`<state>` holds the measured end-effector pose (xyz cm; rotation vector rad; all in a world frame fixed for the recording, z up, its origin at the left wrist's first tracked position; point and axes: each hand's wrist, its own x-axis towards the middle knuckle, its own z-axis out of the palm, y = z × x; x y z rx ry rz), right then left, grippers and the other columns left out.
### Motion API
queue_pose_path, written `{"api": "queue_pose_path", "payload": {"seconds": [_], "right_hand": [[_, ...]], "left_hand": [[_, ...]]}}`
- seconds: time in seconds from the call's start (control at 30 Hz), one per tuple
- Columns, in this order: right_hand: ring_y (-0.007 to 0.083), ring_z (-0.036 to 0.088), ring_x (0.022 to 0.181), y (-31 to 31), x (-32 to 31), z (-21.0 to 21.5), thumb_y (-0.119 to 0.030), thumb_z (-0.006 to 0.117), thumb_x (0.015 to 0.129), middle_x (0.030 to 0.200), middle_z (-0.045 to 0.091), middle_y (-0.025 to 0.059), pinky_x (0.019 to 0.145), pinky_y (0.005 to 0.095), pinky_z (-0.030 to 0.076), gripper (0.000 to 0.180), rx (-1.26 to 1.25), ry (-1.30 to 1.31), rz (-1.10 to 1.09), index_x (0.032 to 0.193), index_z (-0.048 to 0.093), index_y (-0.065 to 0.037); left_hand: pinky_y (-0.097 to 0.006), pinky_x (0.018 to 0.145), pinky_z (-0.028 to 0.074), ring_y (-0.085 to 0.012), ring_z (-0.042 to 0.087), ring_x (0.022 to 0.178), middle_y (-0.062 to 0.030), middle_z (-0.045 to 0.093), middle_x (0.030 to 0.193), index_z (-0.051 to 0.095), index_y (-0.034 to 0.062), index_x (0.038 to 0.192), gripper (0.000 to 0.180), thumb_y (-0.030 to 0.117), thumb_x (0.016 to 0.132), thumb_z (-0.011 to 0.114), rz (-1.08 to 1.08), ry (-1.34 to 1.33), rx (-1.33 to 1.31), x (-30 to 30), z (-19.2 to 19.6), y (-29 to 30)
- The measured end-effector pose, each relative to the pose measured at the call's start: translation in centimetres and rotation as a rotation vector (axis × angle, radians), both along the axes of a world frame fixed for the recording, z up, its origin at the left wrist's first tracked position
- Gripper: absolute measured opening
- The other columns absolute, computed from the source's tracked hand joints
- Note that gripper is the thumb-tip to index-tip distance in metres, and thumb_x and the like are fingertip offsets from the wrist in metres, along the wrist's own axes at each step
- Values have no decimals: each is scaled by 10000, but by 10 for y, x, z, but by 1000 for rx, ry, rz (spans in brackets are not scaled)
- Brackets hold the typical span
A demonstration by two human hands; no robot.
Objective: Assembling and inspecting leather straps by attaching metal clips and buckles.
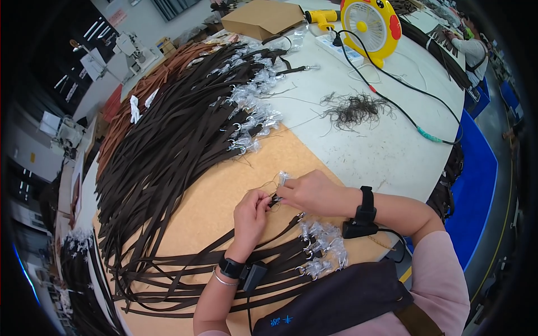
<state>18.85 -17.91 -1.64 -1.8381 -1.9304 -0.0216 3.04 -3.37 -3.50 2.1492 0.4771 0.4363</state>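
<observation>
My left hand is closed in a pinch on a dark brown strap, close to its end. Fine loose threads stick out around that end. My right hand meets it there, fingers pinched on the same strap end. A clear plastic-wrapped metal fitting pokes up beside the right fingers. What lies between the right fingertips is mostly hidden. Below my hands, several more dark straps lie across the tan board, their plastic-wrapped hooks gathered at the right.
A large pile of dark straps covers the left, with brown straps behind. Farther back are a thread tangle, a yellow fan, a power strip, its black cable and a cardboard box. A co-worker is at far right.
</observation>
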Motion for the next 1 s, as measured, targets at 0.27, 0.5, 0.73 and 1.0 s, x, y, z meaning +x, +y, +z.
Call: {"api": "queue_pose_path", "payload": {"seconds": [0.27, 0.5, 0.73, 1.0], "right_hand": [[272, 673, 669, 2, -3, -2, -194, 637, 867, 769, 618, 79, 535, 385, 505, 157, -6, -13, -9, 931, 580, -62], [283, 683, 681, 2, -3, 5, -110, 636, 793, 767, 640, 87, 562, 381, 522, 176, 31, -13, 38, 947, 592, -37], [265, 655, 649, 6, 19, -12, -279, 638, 921, 743, 637, 78, 545, 409, 473, 185, 49, 184, -120, 954, 605, -100], [269, 621, 606, 3, 33, -3, -236, 718, 857, 682, 638, 77, 564, 355, 458, 311, 5, 506, -191, 1156, 666, -165]], "left_hand": [[-319, 625, 499, -218, 649, 661, -132, 634, 798, 599, -6, 909, 13, 5, 915, 604, 1, -28, 7, 0, -3, -1], [-255, 639, 494, -118, 616, 674, -68, 642, 774, 612, -18, 927, 42, 17, 946, 601, 9, -22, -4, 0, -3, -1], [-258, 659, 490, -136, 613, 704, -70, 635, 802, 645, -5, 936, 34, 1, 924, 613, 13, -22, -32, -2, 0, 3], [-318, 643, 508, -243, 634, 731, -70, 631, 887, 729, 78, 986, 169, 11, 842, 671, -318, -48, 512, -5, 35, -6]]}}
